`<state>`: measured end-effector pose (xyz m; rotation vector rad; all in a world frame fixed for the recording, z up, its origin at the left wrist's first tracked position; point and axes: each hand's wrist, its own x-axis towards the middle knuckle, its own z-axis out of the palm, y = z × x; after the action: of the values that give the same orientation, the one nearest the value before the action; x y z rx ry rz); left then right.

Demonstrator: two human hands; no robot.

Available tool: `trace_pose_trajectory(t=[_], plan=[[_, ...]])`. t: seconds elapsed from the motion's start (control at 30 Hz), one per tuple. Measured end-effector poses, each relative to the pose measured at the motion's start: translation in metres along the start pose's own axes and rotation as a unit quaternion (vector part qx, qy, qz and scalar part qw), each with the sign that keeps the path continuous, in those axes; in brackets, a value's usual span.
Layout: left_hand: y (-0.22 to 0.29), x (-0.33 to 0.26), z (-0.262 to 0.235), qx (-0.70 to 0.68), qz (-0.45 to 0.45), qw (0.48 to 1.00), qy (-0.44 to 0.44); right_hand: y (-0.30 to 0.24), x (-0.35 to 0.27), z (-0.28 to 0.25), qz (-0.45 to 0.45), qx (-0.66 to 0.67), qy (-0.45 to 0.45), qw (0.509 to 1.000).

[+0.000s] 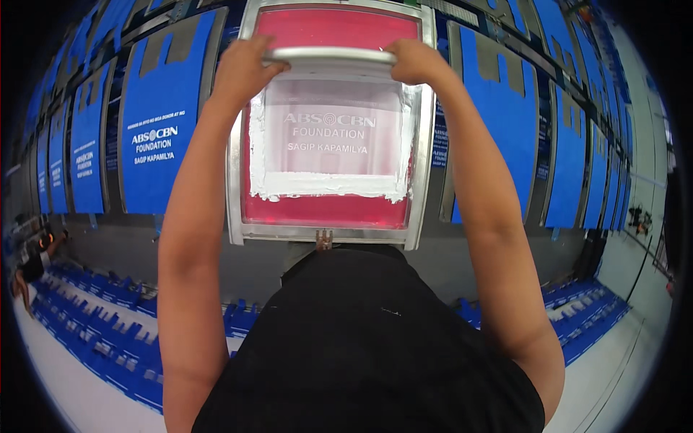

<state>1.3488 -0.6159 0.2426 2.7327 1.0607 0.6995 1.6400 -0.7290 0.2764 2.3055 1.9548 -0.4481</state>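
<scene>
A screen-printing frame [393,235] with pale metal edges lies in front of my body. Its mesh is pinkish red [325,211] around a lighter window with reversed-out lettering and a round emblem [330,119]. Thick white ink [328,185] borders that window, heaviest along the near side. Across the far part of the mesh lies a long, pale squeegee [328,53]. My left hand [249,66] is closed around its left end, and my right hand [417,61] grips the right end. The squeegee's lower edge is blurred, so its contact with the mesh is hard to see.
Flat blue bags with white print lie on boards to the left [160,108] and right [498,119]. More blue bags [108,339] sit in rows on the pale floor behind. Another person [32,270] is at the far left. A metal bracket [324,239] sits at the frame's near edge.
</scene>
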Motion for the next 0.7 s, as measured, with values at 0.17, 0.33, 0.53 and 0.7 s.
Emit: trace_pose_trajectory(t=[0.17, 0.33, 0.53, 0.7], plan=[[0.078, -0.130, -0.056, -0.263, -0.287, 0.862, -0.324, 0.031, 0.038, -0.007, 0.003, -0.027, 0.011, 1.000], [0.137, -0.333, 0.016, -0.449, -0.419, 0.627, -0.479, 0.018, 0.058, 0.011, -0.042, 0.012, -0.091, 0.995], [0.148, -0.342, 0.032, -0.572, -0.372, 0.611, -0.402, -0.024, 0.059, 0.024, -0.038, -0.011, 0.016, 0.999], [0.156, -0.326, 0.004, -0.596, -0.385, 0.590, -0.384, -0.049, -0.003, 0.022, -0.016, 0.032, -0.023, 0.999]])
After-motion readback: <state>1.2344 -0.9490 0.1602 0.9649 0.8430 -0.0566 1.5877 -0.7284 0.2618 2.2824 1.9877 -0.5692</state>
